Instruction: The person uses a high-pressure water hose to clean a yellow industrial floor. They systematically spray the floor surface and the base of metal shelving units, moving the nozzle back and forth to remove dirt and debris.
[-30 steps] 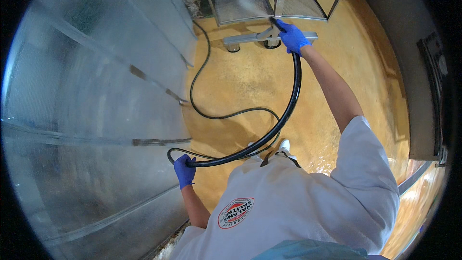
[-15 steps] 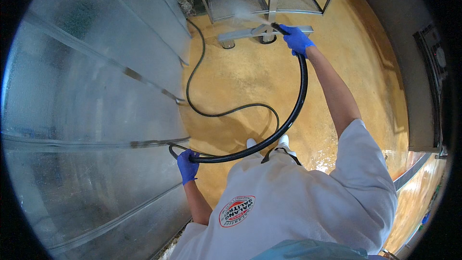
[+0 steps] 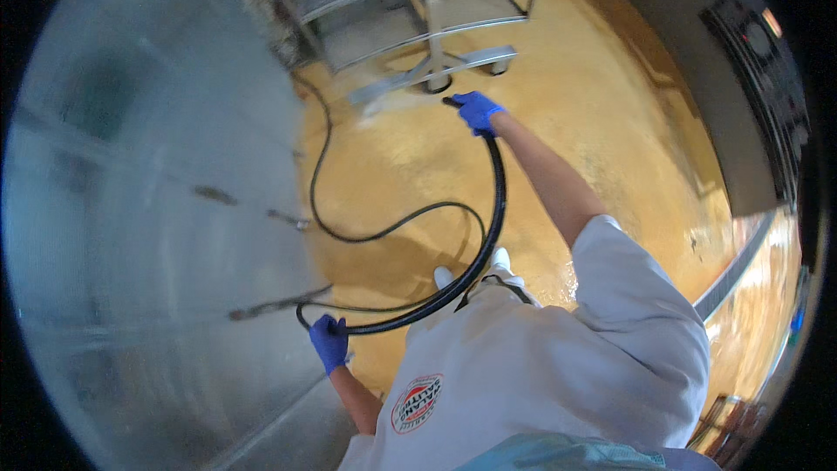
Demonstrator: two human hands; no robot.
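A black hose (image 3: 499, 201) runs in a wide curve between my two blue-gloved hands. My right hand (image 3: 479, 112), stretched far forward, is closed round its front end, and the dark nozzle tip points left. A faint pale spray shows in front of the tip, low by the foot of the metal rack (image 3: 475, 59). Near the left wall, my left hand (image 3: 330, 342) is wrapped round the rear part of the hose. From there a thinner length loops back over the yellow floor (image 3: 392, 166) toward the far left corner.
A tall translucent panel wall (image 3: 174, 209) fills the left side. On the right stands a grey cabinet (image 3: 697, 96) with a dark control panel. A floor drain grate (image 3: 737, 270) lies at the right beside wet, shiny floor. My white shoes (image 3: 444, 277) show below the hose.
My view has turned, so the rack and both hands sit further left. My right hand with the nozzle has come lower, and the spray has shifted from the rack's shelves to near its foot.
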